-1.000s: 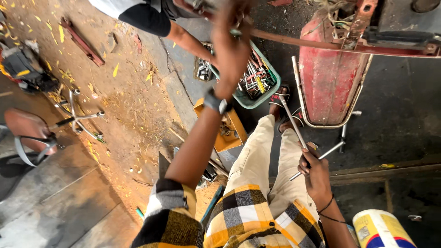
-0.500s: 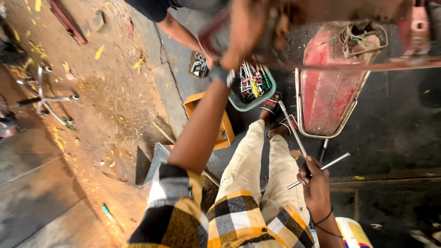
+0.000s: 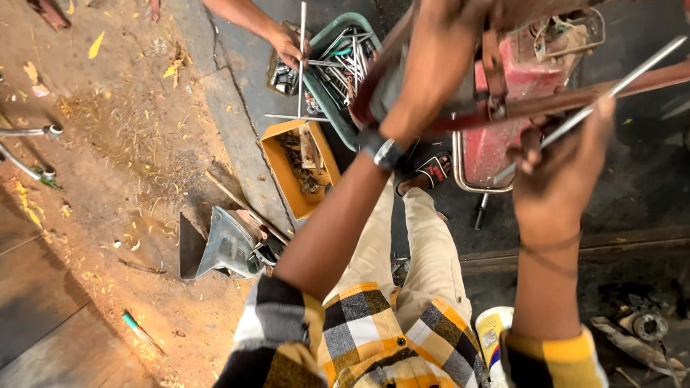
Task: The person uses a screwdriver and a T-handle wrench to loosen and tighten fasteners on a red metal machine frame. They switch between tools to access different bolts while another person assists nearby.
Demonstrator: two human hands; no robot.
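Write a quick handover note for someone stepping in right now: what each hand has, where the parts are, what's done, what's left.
Left hand: raised, gripping the red frame near its bracket.
Right hand: shut on a long metal rod held along the frame.
Red tank sits below the frame, by the sandalled foot.
Green tool tray and yellow box of bits lie on the ground to the left; another person's hand is reaching into that area.
Done: rod raised to the frame. Left: cannot tell whether it is seated; check before releasing.
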